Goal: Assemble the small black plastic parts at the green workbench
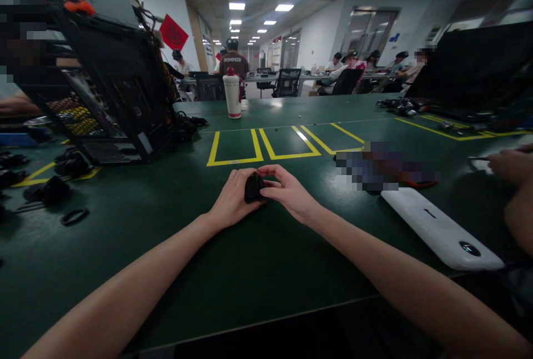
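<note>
Near the middle of the green table (258, 270), both hands meet at a small black object (253, 189). It looks like a compact dark block or a bundled cable; its exact kind is too dark to make out. My left hand (230, 199) wraps round it from the left, with the thumb along the near side. From the right, the thumb and fingers of my right hand (287, 192) are bent in and pinch at its right side. Part of the object is hidden behind the fingers.
Yellow tape outlines (235, 161) lie just beyond my hands. An opened computer case (120, 86) and black cable bundles (48, 189) occupy the left. A white bottle (232, 95) stands behind. On the right are a white device (437, 225), a monitor (474, 70) and another person's hand (510, 164).
</note>
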`<state>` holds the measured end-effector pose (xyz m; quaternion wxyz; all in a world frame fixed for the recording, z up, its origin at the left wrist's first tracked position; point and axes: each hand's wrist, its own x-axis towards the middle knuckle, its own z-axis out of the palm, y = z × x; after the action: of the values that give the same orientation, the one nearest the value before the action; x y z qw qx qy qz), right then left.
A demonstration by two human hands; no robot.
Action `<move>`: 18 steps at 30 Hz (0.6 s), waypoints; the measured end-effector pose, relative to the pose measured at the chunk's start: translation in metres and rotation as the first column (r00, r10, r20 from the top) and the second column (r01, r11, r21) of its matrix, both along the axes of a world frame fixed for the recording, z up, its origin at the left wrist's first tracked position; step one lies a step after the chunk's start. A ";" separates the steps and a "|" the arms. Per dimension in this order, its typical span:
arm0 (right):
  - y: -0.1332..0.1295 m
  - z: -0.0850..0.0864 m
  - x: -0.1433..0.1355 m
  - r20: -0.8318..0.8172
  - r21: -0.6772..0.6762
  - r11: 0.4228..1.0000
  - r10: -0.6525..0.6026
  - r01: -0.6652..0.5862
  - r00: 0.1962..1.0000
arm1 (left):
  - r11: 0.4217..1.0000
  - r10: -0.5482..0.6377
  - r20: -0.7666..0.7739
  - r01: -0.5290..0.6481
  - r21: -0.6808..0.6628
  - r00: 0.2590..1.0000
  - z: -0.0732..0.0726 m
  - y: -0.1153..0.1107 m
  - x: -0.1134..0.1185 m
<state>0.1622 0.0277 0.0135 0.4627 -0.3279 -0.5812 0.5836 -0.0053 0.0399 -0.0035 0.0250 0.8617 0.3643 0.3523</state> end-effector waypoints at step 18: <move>0.006 -0.009 0.002 0.026 -0.056 0.998 -0.002 0.003 1.000 | 0.999 0.041 0.034 -0.041 -0.017 0.999 0.004 -0.001 0.000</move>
<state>0.1643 0.0335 0.0040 0.4466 -0.3490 -0.5700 0.5948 -0.0056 0.0389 0.0001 0.0309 0.8477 0.3843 0.3645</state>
